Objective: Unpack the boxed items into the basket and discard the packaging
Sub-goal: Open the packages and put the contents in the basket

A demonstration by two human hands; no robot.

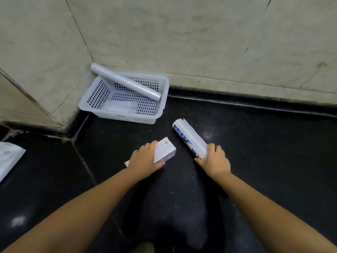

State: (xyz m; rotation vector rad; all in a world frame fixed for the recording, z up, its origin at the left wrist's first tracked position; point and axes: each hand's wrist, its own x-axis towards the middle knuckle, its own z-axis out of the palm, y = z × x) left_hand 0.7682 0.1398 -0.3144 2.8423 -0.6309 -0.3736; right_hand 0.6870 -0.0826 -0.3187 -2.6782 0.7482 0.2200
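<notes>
A white bag lies at the far left edge of the black counter, well apart from both hands; a faint grey mark on it cannot be read. In the tiled corner beyond the left hand's fingers sits a white perforated basket, holding a pale plastic-wrapped roll propped slantwise across its rim and a clear packet flat on its floor. The left hand lies over a small white and lilac box, fingers curled across its top and thumb at its near edge, closed on it; a small logo on the box's lid is too blurred to read. To the right, the right hand grips the near end of a long carton, white with blue and orange print, fingers wrapped round it. Its lettering is illegible, and its far flap stands open toward the basket. Both packages rest on the counter.
</notes>
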